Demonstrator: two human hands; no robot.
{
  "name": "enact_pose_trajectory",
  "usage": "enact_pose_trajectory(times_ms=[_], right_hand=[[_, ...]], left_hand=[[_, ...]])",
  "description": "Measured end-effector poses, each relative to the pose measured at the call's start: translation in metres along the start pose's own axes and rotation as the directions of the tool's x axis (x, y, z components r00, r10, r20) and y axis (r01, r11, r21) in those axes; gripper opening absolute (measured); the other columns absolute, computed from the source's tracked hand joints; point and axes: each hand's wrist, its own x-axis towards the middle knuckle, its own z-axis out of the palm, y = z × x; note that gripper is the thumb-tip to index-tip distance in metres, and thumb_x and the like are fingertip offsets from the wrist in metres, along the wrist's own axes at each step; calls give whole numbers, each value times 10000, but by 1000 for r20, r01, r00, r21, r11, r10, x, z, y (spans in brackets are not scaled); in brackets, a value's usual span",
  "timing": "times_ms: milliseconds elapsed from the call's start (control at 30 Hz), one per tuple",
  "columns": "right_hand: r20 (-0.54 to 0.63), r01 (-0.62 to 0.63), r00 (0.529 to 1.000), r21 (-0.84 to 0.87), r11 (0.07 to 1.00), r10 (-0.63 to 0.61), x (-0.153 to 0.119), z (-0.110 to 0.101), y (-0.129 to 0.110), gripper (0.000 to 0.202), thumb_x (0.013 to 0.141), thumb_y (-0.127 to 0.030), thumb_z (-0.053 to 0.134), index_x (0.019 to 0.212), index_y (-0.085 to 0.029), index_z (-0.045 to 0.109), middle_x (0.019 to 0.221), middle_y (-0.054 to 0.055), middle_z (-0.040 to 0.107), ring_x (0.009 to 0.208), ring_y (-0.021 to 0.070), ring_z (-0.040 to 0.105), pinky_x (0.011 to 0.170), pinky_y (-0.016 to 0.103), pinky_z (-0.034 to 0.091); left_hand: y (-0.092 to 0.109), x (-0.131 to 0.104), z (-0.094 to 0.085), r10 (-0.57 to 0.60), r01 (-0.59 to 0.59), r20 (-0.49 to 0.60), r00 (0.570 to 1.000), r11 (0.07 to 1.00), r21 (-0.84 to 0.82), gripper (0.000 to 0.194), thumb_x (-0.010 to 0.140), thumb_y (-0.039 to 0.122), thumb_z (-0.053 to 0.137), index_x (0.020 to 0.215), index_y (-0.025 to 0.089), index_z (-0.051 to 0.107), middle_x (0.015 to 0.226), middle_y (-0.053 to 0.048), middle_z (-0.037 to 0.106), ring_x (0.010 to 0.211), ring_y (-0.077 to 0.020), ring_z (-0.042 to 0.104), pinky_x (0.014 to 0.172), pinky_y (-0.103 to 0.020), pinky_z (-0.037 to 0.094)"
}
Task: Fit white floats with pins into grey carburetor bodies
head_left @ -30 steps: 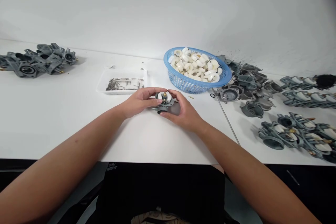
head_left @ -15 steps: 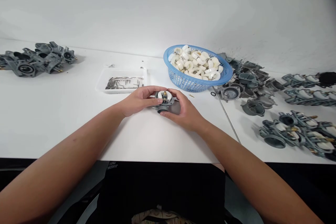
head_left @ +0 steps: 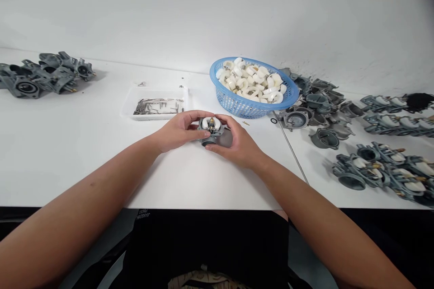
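Note:
A grey metal carburetor body (head_left: 209, 141) is between my two hands in the middle of the table, its open underside facing up. A white float (head_left: 206, 124) sits in it, with a brass jet (head_left: 212, 120) standing at the centre. My left hand (head_left: 179, 132) grips the body from the left, thumb lying at the float's near edge. From the right, my right hand (head_left: 239, 142) is closed round the other side, thumb low by the round bore and fingers at the far rim. The fingers partly cover the body's sides.
Behind my left hand stands a clear plastic tray (head_left: 154, 115) of thin metal pins. A blue basket (head_left: 233, 107) full of white floats is at the back. A small brass needle (head_left: 246, 123) and a black O-ring (head_left: 274, 120) lie nearby. Carburetor bodies (head_left: 50, 76) pile left; metal bowls (head_left: 324, 138) and carburetors with floats (head_left: 373, 169) lie right.
The view has shifted slightly. Both hands keep their hold on the carburetor body, and the left thumb has moved a little lower at the float's near edge.

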Motion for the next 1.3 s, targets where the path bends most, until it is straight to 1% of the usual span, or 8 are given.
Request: enact_pose_trajectory(times_ms=[233,467,600,800,933,1033,1200,1300], right_hand=[[-19,-24,1000,14,1000,24,0,-2,-1,797,721,-499,868,1393,-277,501,1437,99,604,1332,321,576,1058,488,516],[-4,-34,999,29,999,34,0,-3,-1,791,712,-509,872,1376,-266,518,1425,102,610,1314,325,584,1051,488,512],[24,-63,998,57,996,62,0,-3,-2,851,704,-541,869,1414,-261,492,1466,112,568,1368,333,531,1096,500,475],[25,-128,992,53,990,127,-1,0,-4,999,696,-573,861,1497,-245,361,1482,162,528,1416,343,474,1114,542,443],[25,-82,996,31,996,81,0,-1,-4,891,711,-538,854,1441,-269,420,1405,121,592,1353,315,529,1113,531,443],[13,-49,999,1,999,49,-1,-2,-6,853,679,-500,878,1392,-280,465,1360,88,617,1299,302,562,1092,507,461],[29,-53,998,-7,999,53,-2,-5,-9,855,651,-508,887,1350,-232,478,1351,117,617,1239,309,594,1006,479,509],[47,-7,999,-40,999,9,-1,-4,-8,831,693,-546,853,1358,-204,491,1373,136,608,1252,319,592,1012,477,497]], left_hand=[[0,-1,-1,52,-52,0,999,999,4,568,822,308,826,1355,281,631,1369,-94,641,1177,-263,622,984,-404,522],[1,-1,-1,94,-91,-32,995,993,73,579,825,281,811,1376,278,631,1367,-86,658,1243,-280,614,1161,-501,390],[3,-1,-1,21,-13,-66,998,993,119,585,801,348,833,1352,262,658,1344,-88,676,1236,-289,618,1187,-533,353],[4,-2,1,-56,66,-86,995,991,118,679,734,421,878,1353,255,653,1315,-104,686,1189,-311,630,1091,-535,459],[5,-2,3,-74,81,-90,993,993,81,654,734,411,879,1331,256,663,1292,-89,701,1141,-299,652,1057,-524,490],[5,-2,3,-85,91,-77,993,993,77,643,735,397,878,1327,260,670,1353,-86,680,1201,-321,637,1095,-547,463],[4,-1,2,-38,48,-71,997,988,149,591,746,387,870,1298,278,689,1428,-57,642,1334,-315,576,1237,-543,316],[5,-2,3,-29,41,-70,997,985,170,583,754,400,863,1301,296,689,1406,-49,659,1308,-312,601,1237,-545,333]])
